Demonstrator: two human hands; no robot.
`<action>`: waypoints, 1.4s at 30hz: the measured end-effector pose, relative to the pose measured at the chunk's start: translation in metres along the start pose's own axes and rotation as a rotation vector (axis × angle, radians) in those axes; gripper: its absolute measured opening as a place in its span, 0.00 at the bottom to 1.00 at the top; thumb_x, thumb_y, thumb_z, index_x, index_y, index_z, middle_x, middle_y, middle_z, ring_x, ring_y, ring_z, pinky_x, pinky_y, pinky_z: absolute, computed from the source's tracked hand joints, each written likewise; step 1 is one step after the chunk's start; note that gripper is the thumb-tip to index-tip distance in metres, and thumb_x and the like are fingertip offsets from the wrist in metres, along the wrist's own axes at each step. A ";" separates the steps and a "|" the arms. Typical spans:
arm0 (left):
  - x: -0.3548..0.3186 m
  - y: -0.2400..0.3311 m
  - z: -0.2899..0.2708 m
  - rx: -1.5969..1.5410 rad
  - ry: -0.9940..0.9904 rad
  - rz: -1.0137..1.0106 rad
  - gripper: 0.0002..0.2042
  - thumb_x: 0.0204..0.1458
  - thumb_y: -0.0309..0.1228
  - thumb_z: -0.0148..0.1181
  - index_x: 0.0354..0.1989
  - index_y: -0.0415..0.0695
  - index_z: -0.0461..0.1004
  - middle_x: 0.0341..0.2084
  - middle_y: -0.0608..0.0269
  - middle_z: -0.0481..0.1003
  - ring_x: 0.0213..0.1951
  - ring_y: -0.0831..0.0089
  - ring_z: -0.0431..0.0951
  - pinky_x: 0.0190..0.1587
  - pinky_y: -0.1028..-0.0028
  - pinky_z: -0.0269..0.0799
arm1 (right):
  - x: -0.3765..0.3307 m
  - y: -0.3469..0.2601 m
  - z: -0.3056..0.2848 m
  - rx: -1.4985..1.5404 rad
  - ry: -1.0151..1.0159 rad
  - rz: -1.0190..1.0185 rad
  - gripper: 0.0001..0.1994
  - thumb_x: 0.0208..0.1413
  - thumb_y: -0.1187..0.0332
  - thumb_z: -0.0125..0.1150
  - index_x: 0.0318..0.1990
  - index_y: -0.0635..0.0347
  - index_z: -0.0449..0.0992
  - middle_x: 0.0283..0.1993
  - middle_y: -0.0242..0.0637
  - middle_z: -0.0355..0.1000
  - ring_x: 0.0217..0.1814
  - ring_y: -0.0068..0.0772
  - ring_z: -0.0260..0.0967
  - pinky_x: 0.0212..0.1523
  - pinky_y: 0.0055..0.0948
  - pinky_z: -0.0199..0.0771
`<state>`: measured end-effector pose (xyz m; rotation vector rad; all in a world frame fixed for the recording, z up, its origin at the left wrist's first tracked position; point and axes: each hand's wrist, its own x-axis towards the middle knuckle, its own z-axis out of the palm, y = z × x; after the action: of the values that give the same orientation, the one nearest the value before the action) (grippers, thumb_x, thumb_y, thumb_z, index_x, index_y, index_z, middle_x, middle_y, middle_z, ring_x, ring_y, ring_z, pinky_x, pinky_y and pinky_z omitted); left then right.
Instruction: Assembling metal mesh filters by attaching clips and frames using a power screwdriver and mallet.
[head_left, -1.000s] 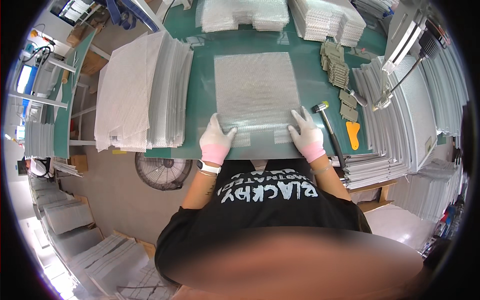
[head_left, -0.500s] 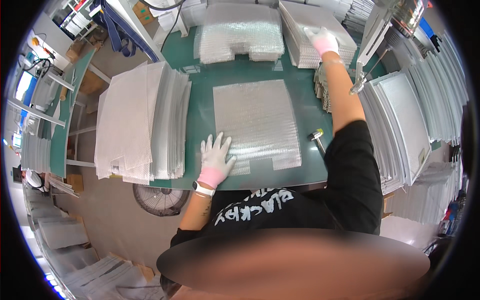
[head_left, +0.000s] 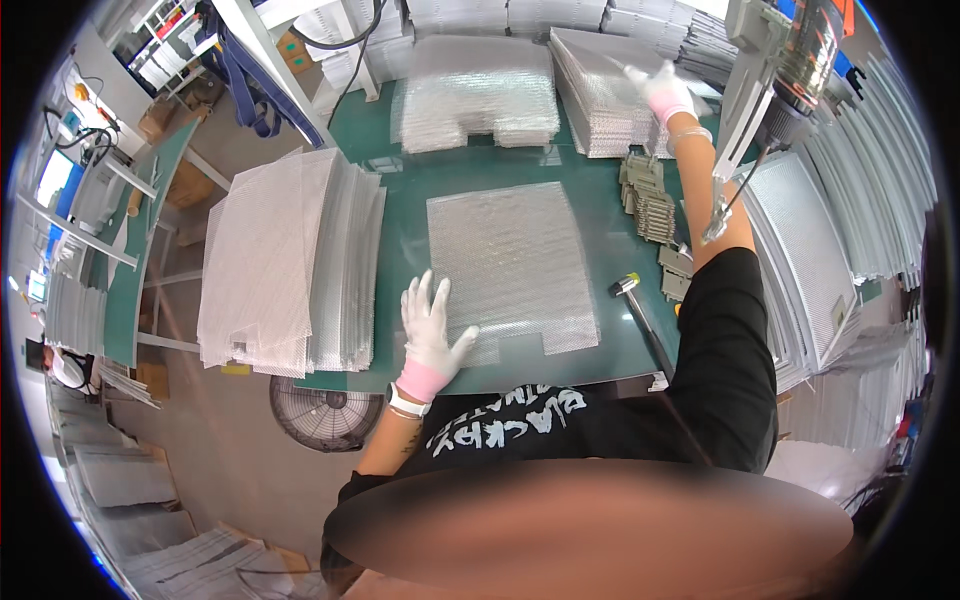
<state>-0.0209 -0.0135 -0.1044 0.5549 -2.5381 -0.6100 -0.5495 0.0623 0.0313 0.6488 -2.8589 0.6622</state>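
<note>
Item: perforated metal sheet (head_left: 510, 262), silvery, roughly square with a notch cut in its near edge; laid flat on the green table mat (head_left: 600, 200), directly in front of the person.

Left hand (head_left: 430, 335): white glove with pink cuff; fingers spread wide, palm pressed flat on the sheet's near left corner. Nothing is gripped.

Right hand (head_left: 662, 88): same glove type; arm stretched far forward, fingers opened out and laid on the top sheet of a far stack of mesh sheets (head_left: 600, 95). Whether a sheet is pinched cannot be told.

Left of the right hand: a second far stack (head_left: 480, 90), notched like the flat sheet.

Near side of the right hand, beside the forearm: rows of small grey-green parts (head_left: 650, 195).

Right of the left hand, past the sheet: a hammer (head_left: 640, 310), its handle pointing toward the person.

Left of the left hand: a tall fanned pile of mesh sheets (head_left: 290, 260), overhanging the table edge.

Below the left hand, on the floor: a round fan (head_left: 325, 412).
</note>
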 end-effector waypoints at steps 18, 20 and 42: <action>0.020 0.071 0.026 -1.336 0.416 -0.323 0.21 0.62 0.23 0.49 0.64 0.37 0.62 0.48 0.55 0.76 0.47 0.70 0.77 0.50 0.72 0.74 | -0.398 -0.013 0.013 0.397 0.151 -0.583 0.51 0.43 0.41 0.68 0.70 0.61 0.53 0.73 0.62 0.42 0.75 0.70 0.33 0.71 0.64 0.30; 0.010 0.062 0.008 -1.222 0.421 -0.291 0.21 0.61 0.19 0.45 0.64 0.36 0.61 0.42 0.56 0.77 0.40 0.72 0.78 0.45 0.73 0.76 | -0.384 0.012 -0.002 0.312 0.204 -0.445 0.45 0.50 0.47 0.65 0.71 0.59 0.52 0.73 0.63 0.39 0.75 0.71 0.33 0.71 0.63 0.33; -0.008 -0.008 0.039 0.203 -0.076 -0.272 0.38 0.45 0.45 0.69 0.63 0.39 0.64 0.46 0.44 0.71 0.49 0.50 0.73 0.52 0.60 0.70 | -0.379 0.044 0.081 0.183 -0.323 -0.215 0.34 0.52 0.57 0.63 0.66 0.57 0.62 0.48 0.50 0.75 0.46 0.49 0.76 0.47 0.38 0.74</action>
<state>-0.0320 -0.0040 -0.1419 0.9779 -2.6346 -0.4750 -0.2313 0.2059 -0.1430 1.1700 -2.9688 0.8600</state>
